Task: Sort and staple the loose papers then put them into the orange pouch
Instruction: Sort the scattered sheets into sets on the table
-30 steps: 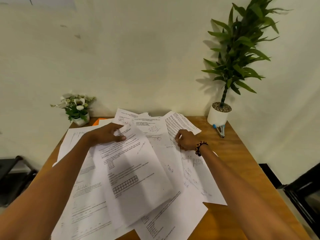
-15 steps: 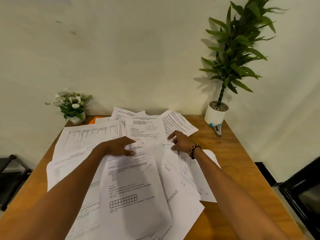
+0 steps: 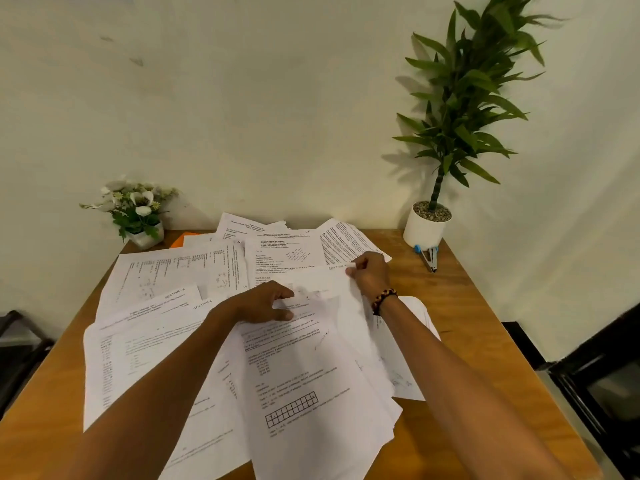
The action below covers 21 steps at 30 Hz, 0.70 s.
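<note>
Both hands grip paper: left hand point(image 3: 263, 303) the gridded sheet point(image 3: 304, 386), right hand point(image 3: 369, 275) a sheet corner (blurred).

Loose papers point(image 3: 180, 348) cover most of the bench point(image 3: 485, 341). Right of them bare wood lies open, up to the stapler point(image 3: 428, 257) and white plant pot point(image 3: 425, 227).

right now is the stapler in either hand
No, the stapler lies on the table beside the white plant pot, while the left hand and right hand handle papers.
</note>
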Tool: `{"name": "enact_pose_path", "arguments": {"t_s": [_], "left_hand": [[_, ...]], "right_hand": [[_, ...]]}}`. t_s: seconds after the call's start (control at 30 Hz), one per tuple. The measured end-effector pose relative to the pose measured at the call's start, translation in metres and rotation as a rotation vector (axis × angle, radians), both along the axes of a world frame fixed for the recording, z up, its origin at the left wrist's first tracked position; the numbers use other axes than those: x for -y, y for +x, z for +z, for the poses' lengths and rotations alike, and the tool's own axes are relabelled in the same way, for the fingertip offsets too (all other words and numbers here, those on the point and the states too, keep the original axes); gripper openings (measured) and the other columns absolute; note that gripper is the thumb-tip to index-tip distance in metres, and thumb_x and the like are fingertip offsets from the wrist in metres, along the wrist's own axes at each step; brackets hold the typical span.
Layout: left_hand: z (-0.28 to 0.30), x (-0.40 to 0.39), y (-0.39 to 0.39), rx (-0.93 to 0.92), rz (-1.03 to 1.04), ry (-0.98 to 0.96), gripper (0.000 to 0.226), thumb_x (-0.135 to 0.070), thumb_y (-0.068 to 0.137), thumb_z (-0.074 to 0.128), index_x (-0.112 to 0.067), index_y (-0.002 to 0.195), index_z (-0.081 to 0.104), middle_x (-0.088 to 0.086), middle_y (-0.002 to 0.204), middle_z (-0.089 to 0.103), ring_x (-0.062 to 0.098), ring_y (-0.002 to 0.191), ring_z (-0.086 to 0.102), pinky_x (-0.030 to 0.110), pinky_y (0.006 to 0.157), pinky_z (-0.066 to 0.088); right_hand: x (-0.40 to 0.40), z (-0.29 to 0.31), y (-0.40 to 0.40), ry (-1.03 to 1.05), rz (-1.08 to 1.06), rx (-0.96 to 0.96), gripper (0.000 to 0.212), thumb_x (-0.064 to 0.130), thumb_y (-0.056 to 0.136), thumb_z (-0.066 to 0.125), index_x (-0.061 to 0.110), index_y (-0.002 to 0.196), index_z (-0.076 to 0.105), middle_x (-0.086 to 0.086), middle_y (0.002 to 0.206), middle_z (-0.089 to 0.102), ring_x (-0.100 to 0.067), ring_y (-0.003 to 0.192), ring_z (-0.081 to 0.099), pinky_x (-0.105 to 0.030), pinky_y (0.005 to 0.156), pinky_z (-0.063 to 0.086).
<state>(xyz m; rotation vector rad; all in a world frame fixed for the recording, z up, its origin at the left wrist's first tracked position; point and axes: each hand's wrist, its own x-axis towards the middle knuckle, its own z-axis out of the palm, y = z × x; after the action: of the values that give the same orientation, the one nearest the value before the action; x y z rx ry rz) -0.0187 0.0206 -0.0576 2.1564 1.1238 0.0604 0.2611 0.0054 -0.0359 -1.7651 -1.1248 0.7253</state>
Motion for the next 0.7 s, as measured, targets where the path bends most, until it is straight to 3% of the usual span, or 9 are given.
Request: {"name": "enact_pose_path", "arguments": {"t_s": [0.07,0.17,0.33,0.43,0.53,0.6,0.7], "left_hand": [[-0.008,-0.004,-0.005,-0.018,0.019,-0.018,0.069,-0.077,0.075,0.065,-0.033,0.129,0.064,-0.012,0.130,0.063,0.012,0.116,0.060,0.044,0.104,0.050],[0.010,0.007,0.001,0.018,-0.012,0.008,0.045,-0.061,0.084,0.068,-0.030,0.116,0.071,-0.014,0.118,0.070,0.009,0.105,0.065,0.038,0.097,0.053],[0.010,0.005,0.002,0.076,0.000,-0.001,0.039,-0.056,0.086,0.071,-0.031,0.115,0.072,-0.013,0.118,0.071,0.009,0.105,0.067,0.036,0.094,0.055],[0.026,0.007,0.007,0.199,0.003,-0.008,0.014,-0.037,0.091,0.074,-0.031,0.104,0.073,-0.012,0.106,0.075,0.007,0.096,0.071,0.022,0.080,0.054],[0.047,0.005,0.014,0.334,0.050,-0.015,0.015,-0.031,0.093,0.072,-0.019,0.103,0.074,-0.003,0.101,0.077,0.013,0.091,0.073,0.029,0.078,0.059],[0.061,0.004,0.020,0.397,0.062,0.012,0.016,-0.032,0.093,0.072,-0.021,0.104,0.073,-0.007,0.103,0.077,0.009,0.093,0.072,0.031,0.082,0.058],[0.075,-0.001,0.025,0.440,0.176,0.108,0.049,-0.038,0.092,0.073,-0.024,0.136,0.057,-0.015,0.132,0.061,0.007,0.114,0.060,0.034,0.099,0.049]], "right_hand": [[-0.002,0.015,0.004,0.138,-0.226,0.047,0.009,0.000,0.090,0.066,0.007,0.087,0.062,-0.006,0.087,0.063,-0.023,0.083,0.059,-0.029,0.067,0.040],[-0.009,0.049,0.016,0.392,-0.480,0.159,0.005,0.002,0.095,0.060,0.007,0.094,0.059,-0.007,0.089,0.065,-0.027,0.085,0.062,-0.028,0.067,0.035],[-0.025,0.110,0.043,0.765,-0.442,0.507,0.004,0.006,0.096,0.057,0.009,0.093,0.058,-0.006,0.093,0.062,-0.018,0.080,0.056,-0.029,0.064,0.043],[-0.031,0.136,0.046,0.944,-0.351,0.689,0.010,0.013,0.100,0.056,0.008,0.094,0.062,-0.007,0.092,0.063,-0.018,0.076,0.059,-0.028,0.063,0.048],[-0.034,0.136,0.035,0.882,-0.173,0.801,0.008,0.011,0.099,0.054,0.013,0.094,0.060,-0.004,0.094,0.062,-0.020,0.076,0.059,-0.034,0.059,0.049],[-0.039,0.122,0.024,0.737,-0.005,0.770,0.011,0.008,0.095,0.054,0.018,0.091,0.057,0.000,0.092,0.061,-0.021,0.077,0.058,-0.039,0.060,0.048],[-0.045,0.102,0.009,0.465,0.307,0.567,0.011,0.010,0.092,0.061,0.020,0.088,0.059,0.004,0.085,0.065,-0.019,0.077,0.060,-0.037,0.068,0.049]]}}
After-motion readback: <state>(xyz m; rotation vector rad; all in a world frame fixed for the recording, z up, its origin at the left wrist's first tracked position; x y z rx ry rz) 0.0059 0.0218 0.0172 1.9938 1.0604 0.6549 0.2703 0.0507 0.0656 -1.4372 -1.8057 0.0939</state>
